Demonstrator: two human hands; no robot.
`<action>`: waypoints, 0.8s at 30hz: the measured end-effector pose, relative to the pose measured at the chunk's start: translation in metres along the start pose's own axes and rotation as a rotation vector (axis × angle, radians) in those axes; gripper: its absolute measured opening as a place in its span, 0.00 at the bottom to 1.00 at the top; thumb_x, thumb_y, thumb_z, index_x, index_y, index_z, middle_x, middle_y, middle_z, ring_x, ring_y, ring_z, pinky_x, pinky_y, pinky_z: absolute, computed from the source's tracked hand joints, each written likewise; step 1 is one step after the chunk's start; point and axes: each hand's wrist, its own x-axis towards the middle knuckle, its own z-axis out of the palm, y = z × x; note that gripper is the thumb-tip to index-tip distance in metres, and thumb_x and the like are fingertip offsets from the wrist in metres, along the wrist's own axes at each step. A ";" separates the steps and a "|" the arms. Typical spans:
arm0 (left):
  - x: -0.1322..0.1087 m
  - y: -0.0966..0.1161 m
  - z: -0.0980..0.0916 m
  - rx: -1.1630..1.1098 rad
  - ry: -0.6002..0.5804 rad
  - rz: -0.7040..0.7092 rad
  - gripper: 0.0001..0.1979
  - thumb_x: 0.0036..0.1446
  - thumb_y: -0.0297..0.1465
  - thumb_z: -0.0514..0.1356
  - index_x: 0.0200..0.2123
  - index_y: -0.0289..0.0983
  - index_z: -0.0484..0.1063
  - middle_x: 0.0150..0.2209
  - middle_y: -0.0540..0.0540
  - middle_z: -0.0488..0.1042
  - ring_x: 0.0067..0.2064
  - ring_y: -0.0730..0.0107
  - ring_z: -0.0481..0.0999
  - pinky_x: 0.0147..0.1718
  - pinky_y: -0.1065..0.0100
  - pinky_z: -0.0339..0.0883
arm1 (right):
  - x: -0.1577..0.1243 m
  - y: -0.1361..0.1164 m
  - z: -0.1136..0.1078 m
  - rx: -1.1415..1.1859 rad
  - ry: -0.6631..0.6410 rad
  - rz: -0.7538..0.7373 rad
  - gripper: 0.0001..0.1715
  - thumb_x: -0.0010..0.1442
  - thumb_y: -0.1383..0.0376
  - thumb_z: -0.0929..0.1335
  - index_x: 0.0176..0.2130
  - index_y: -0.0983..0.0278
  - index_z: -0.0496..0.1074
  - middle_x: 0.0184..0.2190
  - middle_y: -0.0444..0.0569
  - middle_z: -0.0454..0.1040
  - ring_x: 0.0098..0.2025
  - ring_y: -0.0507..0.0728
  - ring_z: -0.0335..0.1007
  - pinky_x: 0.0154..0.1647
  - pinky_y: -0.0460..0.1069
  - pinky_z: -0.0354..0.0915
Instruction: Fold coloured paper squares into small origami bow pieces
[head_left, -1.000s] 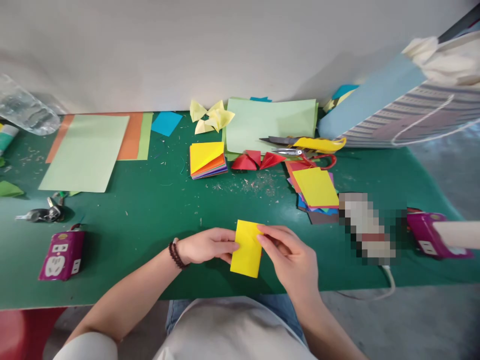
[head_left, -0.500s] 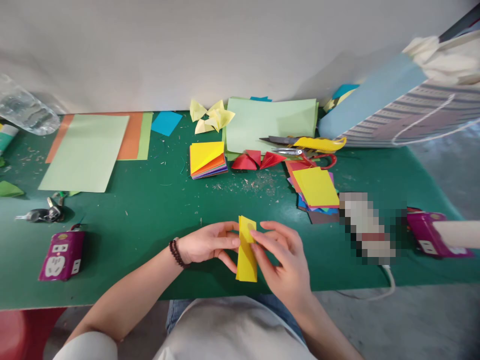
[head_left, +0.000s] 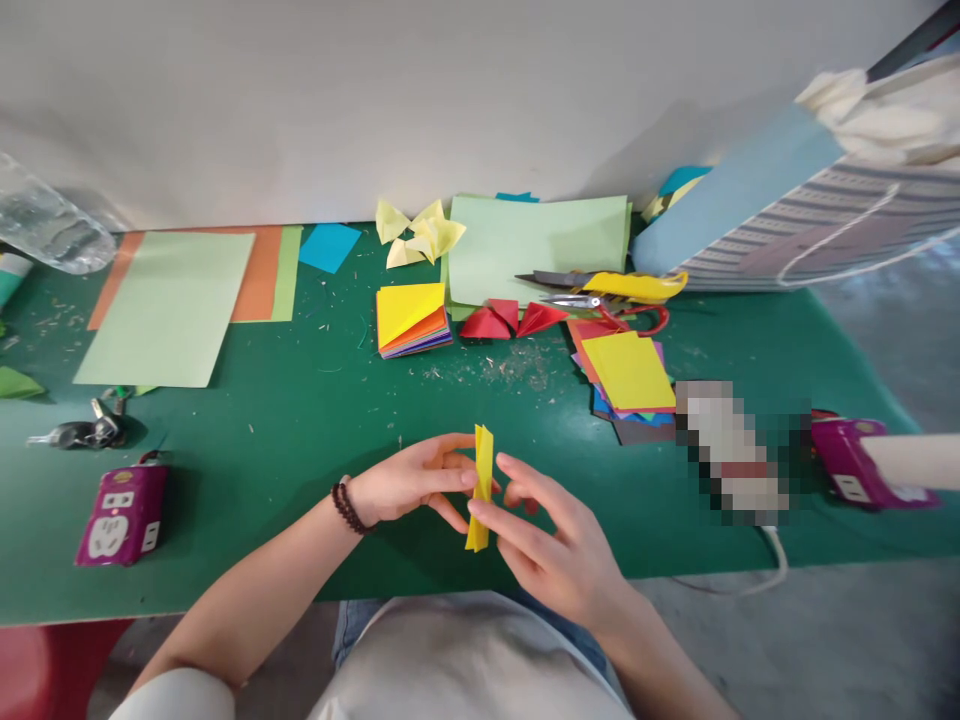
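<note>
A narrow folded piece of yellow paper (head_left: 484,460) is held upright just above the near part of the table. My left hand (head_left: 420,487), with a dark bead bracelet at the wrist, pinches its left side. The thumb of my right hand (head_left: 559,535) lies across the lower part of the paper, while the index fingertip is raised just right of its edge. Farther back lies a stack of coloured paper (head_left: 412,318) with a yellow sheet on top. Folded red paper pieces (head_left: 510,320) sit to its right, and pale yellow folded pieces (head_left: 424,235) behind it.
Scissors (head_left: 626,315) and a yellow-handled cutter (head_left: 637,287) lie by green sheets (head_left: 540,240). More coloured squares (head_left: 630,370) are at right, near a pixelated object (head_left: 731,450). Purple power sockets (head_left: 124,515) and keys (head_left: 94,428) are left; a paper bag (head_left: 847,215) stands right.
The yellow paper has turned more edge-on and looks narrower. My right thumb has moved left across its lower part, and the right index finger has come off its face.
</note>
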 end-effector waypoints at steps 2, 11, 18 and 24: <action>0.000 0.001 0.000 0.005 0.023 -0.004 0.30 0.51 0.41 0.68 0.54 0.37 0.64 0.43 0.41 0.73 0.40 0.66 0.77 0.30 0.71 0.75 | 0.000 0.001 0.000 -0.014 -0.018 0.002 0.30 0.55 0.78 0.65 0.53 0.55 0.69 0.61 0.54 0.59 0.39 0.53 0.70 0.37 0.52 0.72; 0.000 0.004 -0.003 -0.020 0.124 0.024 0.26 0.53 0.29 0.61 0.56 0.37 0.63 0.50 0.40 0.71 0.45 0.63 0.77 0.34 0.70 0.75 | -0.022 0.021 -0.008 -0.114 0.105 0.011 0.20 0.54 0.77 0.66 0.43 0.59 0.72 0.55 0.54 0.71 0.38 0.55 0.74 0.35 0.52 0.73; 0.000 -0.005 -0.002 0.842 0.323 0.124 0.32 0.53 0.23 0.57 0.62 0.42 0.58 0.48 0.41 0.70 0.37 0.68 0.76 0.34 0.64 0.74 | -0.045 0.050 -0.001 -0.115 -0.033 0.071 0.19 0.55 0.80 0.61 0.36 0.59 0.72 0.42 0.46 0.79 0.43 0.55 0.75 0.42 0.53 0.72; 0.000 -0.011 0.007 1.684 0.401 0.512 0.10 0.55 0.22 0.55 0.35 0.35 0.76 0.55 0.38 0.67 0.57 0.49 0.64 0.54 0.49 0.63 | -0.052 0.059 0.004 -0.121 -0.119 0.115 0.18 0.55 0.79 0.62 0.38 0.61 0.72 0.43 0.47 0.79 0.47 0.58 0.73 0.42 0.55 0.70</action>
